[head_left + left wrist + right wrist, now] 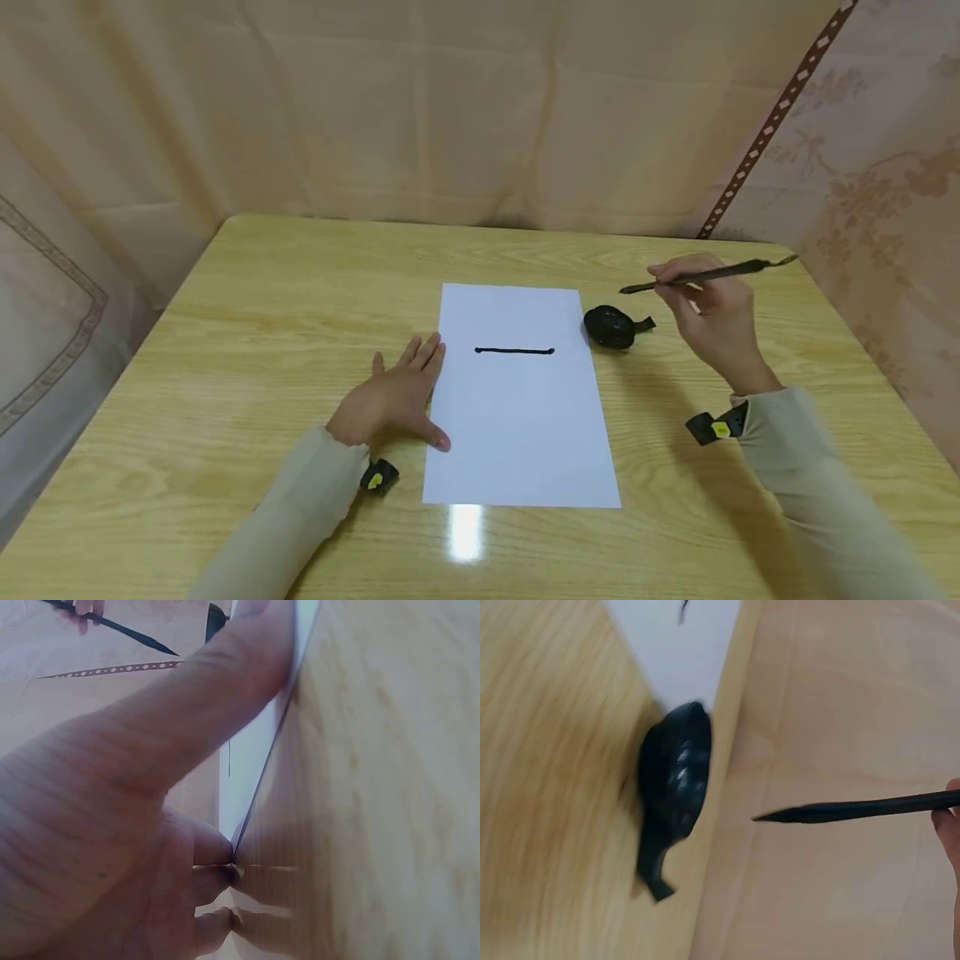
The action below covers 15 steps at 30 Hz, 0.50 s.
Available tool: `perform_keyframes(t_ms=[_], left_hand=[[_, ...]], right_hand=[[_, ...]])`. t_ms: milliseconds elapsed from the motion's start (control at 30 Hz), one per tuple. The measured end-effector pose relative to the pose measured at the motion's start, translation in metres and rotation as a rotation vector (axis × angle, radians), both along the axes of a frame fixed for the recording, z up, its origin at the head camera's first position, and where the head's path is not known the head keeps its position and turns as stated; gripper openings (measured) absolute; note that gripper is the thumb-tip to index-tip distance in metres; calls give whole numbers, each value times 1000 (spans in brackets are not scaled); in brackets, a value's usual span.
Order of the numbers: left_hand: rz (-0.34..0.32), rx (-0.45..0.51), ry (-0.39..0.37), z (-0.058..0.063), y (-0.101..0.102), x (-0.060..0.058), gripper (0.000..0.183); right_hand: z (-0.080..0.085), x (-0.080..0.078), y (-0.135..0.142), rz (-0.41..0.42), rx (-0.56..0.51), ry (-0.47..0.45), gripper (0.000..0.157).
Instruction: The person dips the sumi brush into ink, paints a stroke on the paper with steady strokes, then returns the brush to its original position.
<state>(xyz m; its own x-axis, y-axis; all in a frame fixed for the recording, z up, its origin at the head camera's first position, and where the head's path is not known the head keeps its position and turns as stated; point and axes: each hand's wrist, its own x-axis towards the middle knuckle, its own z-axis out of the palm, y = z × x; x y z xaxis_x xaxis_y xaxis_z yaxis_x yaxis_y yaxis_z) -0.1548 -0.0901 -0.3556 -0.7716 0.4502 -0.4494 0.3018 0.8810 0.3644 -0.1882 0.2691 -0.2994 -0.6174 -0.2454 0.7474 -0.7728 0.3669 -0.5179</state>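
Note:
A sheet of white paper [517,442] lies on the table with one black horizontal stroke [515,351] across its upper half. On its left edge rests my left hand [397,396], fingers spread, with the thumb and fingertips at the paper's border. My right hand [716,312] pinches a dark writing brush [712,273] in the air, its pointed tip [776,817] aimed left. Below that tip a small black ladle-shaped ink dish [609,327] with a short handle sits against the paper's right edge. In the right wrist view the dish [676,776] looks glossy inside.
The wooden table [262,333] extends around the paper on all sides. Beige curtain cloth [375,108] hangs behind it, and patterned cloth [885,167] stands along the right. A black device sits at each wrist.

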Motion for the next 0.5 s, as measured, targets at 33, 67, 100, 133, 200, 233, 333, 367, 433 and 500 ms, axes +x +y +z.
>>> perform_keyframes(t_ms=[33, 67, 100, 133, 200, 233, 333, 367, 433, 500], left_hand=[[-1, 2, -1, 0, 0, 0, 131], [-1, 1, -2, 0, 0, 0, 131], [-2, 2, -3, 0, 0, 0, 131], [-2, 2, -4, 0, 0, 0, 131], [-1, 4, -5, 0, 0, 0, 131], [-1, 7, -4, -1, 0, 0, 131], [-1, 8, -4, -1, 0, 0, 131], [-2, 9, -2, -2, 0, 0, 131], [-4, 10, 1, -2, -1, -1, 131], [-7, 15, 4, -3, 0, -1, 131]], right_hand=[[-1, 1, 4, 3, 14, -3, 23], [-3, 2, 8, -4, 40, 4, 24], [-5, 3, 12, -6, 60, 12, 23], [-8, 3, 15, -11, 88, 27, 20], [-12, 4, 22, -23, 158, 77, 10], [-15, 4, 25, -30, 201, 115, 11], [-21, 5, 32, -25, 325, 187, 35], [-23, 6, 34, -19, 365, 196, 40], [-28, 9, 38, -1, 455, 206, 38], [-33, 12, 41, 24, 539, 188, 25]])
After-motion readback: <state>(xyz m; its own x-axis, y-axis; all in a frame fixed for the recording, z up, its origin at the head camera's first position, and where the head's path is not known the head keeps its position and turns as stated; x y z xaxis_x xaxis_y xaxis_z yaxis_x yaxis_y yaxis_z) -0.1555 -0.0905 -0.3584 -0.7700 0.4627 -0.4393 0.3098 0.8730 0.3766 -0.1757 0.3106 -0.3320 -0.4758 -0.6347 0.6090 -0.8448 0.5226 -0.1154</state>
